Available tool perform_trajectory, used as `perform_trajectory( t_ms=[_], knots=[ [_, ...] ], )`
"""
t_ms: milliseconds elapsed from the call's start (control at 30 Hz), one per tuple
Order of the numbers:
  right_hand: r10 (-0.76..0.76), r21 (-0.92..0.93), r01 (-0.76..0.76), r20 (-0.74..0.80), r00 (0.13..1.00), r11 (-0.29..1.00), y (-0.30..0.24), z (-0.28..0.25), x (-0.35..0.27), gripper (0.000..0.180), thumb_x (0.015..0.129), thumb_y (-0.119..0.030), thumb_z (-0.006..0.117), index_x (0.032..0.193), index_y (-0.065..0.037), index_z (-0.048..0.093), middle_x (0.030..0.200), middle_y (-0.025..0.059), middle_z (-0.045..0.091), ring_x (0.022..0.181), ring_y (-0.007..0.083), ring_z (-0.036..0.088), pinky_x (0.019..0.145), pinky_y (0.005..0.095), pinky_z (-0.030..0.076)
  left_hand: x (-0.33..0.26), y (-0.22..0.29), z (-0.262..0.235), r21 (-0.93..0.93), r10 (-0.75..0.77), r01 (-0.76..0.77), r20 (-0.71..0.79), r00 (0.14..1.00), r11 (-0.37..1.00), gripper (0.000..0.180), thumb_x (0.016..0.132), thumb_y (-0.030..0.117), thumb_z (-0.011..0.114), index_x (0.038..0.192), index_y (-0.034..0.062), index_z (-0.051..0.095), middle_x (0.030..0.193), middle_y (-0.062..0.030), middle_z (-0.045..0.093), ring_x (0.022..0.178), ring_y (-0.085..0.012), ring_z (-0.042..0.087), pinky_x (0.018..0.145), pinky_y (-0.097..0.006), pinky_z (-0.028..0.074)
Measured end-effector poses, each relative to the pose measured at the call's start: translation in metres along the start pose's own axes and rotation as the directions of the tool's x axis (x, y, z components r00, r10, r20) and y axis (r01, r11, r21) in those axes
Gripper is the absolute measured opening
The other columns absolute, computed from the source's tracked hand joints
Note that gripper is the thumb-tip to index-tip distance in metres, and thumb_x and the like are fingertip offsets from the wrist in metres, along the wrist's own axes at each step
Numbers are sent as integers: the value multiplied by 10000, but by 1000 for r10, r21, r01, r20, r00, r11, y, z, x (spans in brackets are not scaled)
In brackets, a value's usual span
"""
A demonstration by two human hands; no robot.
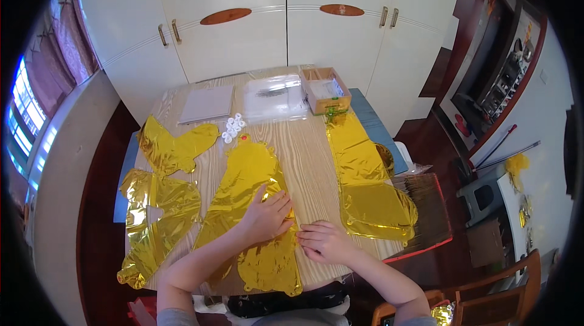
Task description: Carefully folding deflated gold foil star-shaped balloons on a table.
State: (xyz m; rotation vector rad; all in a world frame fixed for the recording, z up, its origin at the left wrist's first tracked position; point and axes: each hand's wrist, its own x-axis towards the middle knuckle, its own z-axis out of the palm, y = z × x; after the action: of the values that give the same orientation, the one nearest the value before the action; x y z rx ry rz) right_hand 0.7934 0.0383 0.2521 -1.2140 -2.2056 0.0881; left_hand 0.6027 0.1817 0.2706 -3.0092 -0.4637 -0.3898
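Flat gold foil balloon, crinkled and uninflated (255, 216), lies mid-table w/ your left hand (266, 216) spread flat on it, fingers loose, gripping nothing. Your right hand (324, 242) curls at its right edge, fingertips pinching the foil seam, though the grip itself isn't clearly visible. Risk: pull too hard and the thin foil could crease or tear. More gold foil balloon pieces (159, 204) lie to the left and a long gold foil strip (365, 180) to the right on the light wooden table (307, 161); the strip overhangs and may slide off.
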Motion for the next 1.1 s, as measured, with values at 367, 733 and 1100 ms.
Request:
perform_trajectory(
  t_ms=[367,733,1100],
  knots=[
    [-6,40,6,9,1000,999,0,-3,0,180,764,-155,667,902,-65,738,1004,38,722,1057,201,638,946,354,475,29,-30,5,72,-171,159,231,958,985,805,893,649,407,1353,-7,482,1402,-128,497,1363,-235,381,1128,-586,183],
    [43,188,-42,-2,999,981,8,-5,4,147,769,-127,651,881,-71,728,960,59,724,1017,221,661,903,365,500,54,-70,3,115,-203,169,429,880,979,1269,602,912,480,1472,8,293,1545,-107,291,1440,-265,238,1158,-568,99],
    [-39,-289,111,245,969,951,87,12,79,392,823,-107,578,1205,-166,644,1296,-2,601,1271,194,499,1043,390,366,55,-61,6,144,-217,169,448,867,975,1400,515,919,552,1467,-58,239,1560,-183,209,1461,-295,162,1153,-579,80]
  ],
)
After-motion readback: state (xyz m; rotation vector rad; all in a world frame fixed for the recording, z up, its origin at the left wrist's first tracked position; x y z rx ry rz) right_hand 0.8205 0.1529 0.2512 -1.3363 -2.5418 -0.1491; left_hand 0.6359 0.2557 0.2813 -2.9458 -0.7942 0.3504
